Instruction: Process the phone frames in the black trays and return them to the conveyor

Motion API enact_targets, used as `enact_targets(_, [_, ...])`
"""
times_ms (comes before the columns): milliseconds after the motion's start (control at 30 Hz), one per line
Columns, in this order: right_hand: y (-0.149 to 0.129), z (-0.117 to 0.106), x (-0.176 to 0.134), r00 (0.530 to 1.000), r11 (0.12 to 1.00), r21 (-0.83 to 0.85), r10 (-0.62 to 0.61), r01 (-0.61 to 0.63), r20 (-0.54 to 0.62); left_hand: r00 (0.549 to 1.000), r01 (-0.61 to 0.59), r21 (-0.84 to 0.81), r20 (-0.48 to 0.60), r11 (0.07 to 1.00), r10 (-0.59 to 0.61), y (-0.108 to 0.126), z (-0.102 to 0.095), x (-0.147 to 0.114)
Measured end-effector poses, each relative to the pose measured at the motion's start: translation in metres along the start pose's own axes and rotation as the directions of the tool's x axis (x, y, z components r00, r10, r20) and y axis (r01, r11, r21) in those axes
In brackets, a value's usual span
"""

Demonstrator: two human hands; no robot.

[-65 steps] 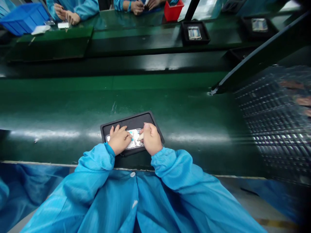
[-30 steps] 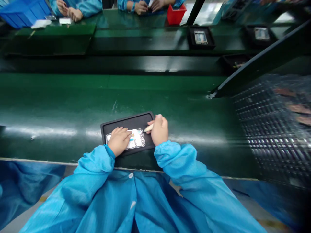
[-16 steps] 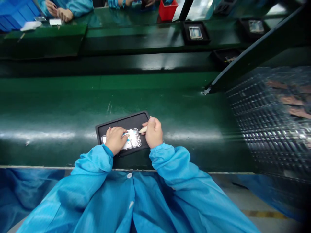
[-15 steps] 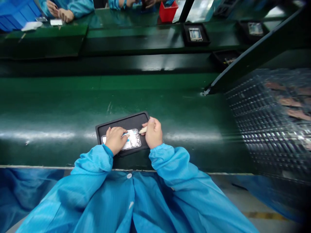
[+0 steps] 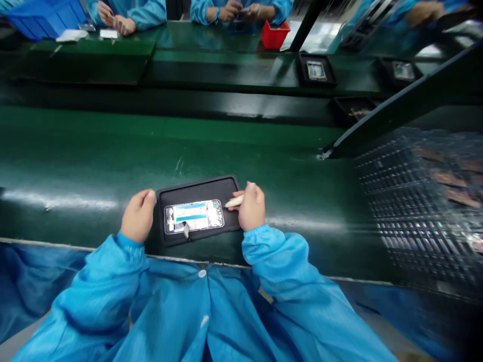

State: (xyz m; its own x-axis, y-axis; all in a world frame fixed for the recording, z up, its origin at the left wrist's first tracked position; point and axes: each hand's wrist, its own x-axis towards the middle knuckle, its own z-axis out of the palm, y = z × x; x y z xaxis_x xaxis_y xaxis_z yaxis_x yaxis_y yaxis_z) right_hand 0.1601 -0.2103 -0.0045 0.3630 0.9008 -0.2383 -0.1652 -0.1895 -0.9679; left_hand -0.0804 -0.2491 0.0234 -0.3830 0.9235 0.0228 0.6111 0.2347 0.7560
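A black tray (image 5: 199,188) lies on the green conveyor belt (image 5: 94,156) just in front of me. In it rests an opened phone frame (image 5: 194,216) with a blue-striped part and a small loose flap at its lower edge. My left hand (image 5: 138,215) grips the tray's left edge. My right hand (image 5: 251,206) sits at the tray's right edge and holds a pale stick tool (image 5: 234,201), whose tip points at the phone frame's right end.
A clear plastic parts grid (image 5: 422,201) fills the right side behind a dark bar (image 5: 396,108). More black trays with phone frames (image 5: 316,70) sit on the far belt. Co-workers' hands (image 5: 113,20), a red bin (image 5: 274,35) and a blue bin (image 5: 45,17) lie beyond.
My left hand has lifted off the phone frame and moved left to the tray's edge, uncovering the frame. My right hand has stayed at the right edge with the stick tool.
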Motion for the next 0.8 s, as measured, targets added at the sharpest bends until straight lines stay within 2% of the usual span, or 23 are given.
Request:
enact_targets(33, [-0.004,-0.005,0.003,0.999,1.000,0.022,0.008,-0.007,-0.035,0.990,-0.114,0.143,0.100,0.983,0.100,-0.011,-0.012,-0.011])
enact_targets(67, [-0.007,-0.012,0.006,0.996,0.999,0.038,0.014,-0.010,-0.087,0.940,-0.271,0.233,0.273,0.934,0.205,-0.022,-0.022,-0.023])
enact_targets(100, [-0.011,-0.021,0.010,0.988,0.999,0.044,0.024,-0.018,-0.150,0.865,-0.418,0.288,0.416,0.862,0.281,-0.034,-0.030,-0.036])
enact_targets(167, [-0.015,-0.037,0.016,0.951,0.997,0.040,0.080,-0.072,-0.299,0.758,-0.595,0.374,0.556,0.711,0.341,-0.056,-0.038,-0.058])
enact_targets(200, [-0.016,-0.045,0.019,0.927,0.992,0.046,0.126,-0.117,-0.353,0.732,-0.641,0.410,0.580,0.648,0.357,-0.063,-0.038,-0.065])
enact_targets(267, [-0.016,-0.055,0.023,0.897,0.980,0.071,0.200,-0.187,-0.394,0.714,-0.687,0.471,0.580,0.553,0.392,-0.071,-0.033,-0.072])
enact_targets(333, [-0.014,-0.057,0.025,0.900,0.976,0.077,0.220,-0.206,-0.377,0.694,-0.717,0.491,0.569,0.495,0.441,-0.070,-0.023,-0.069])
enact_targets(433, [-0.013,-0.053,0.026,0.912,0.976,0.045,0.215,-0.213,-0.350,0.642,-0.767,0.452,0.562,0.457,0.521,-0.062,-0.014,-0.059])
enact_targets(500, [-0.013,-0.050,0.025,0.909,0.972,0.044,0.232,-0.232,-0.347,0.629,-0.777,0.441,0.531,0.448,0.568,-0.059,-0.013,-0.054])
enact_targets(667, [-0.018,-0.048,0.024,0.903,0.968,0.074,0.249,-0.238,-0.351,0.645,-0.760,0.476,0.476,0.442,0.598,-0.055,-0.017,-0.053])
enact_targets(733, [-0.018,-0.048,0.025,0.903,0.967,0.083,0.256,-0.242,-0.346,0.679,-0.732,0.490,0.480,0.472,0.555,-0.051,-0.015,-0.055])
enact_targets(800, [-0.018,-0.046,0.027,0.905,0.967,0.089,0.254,-0.238,-0.340,0.740,-0.672,0.519,0.481,0.528,0.470,-0.046,-0.012,-0.056])
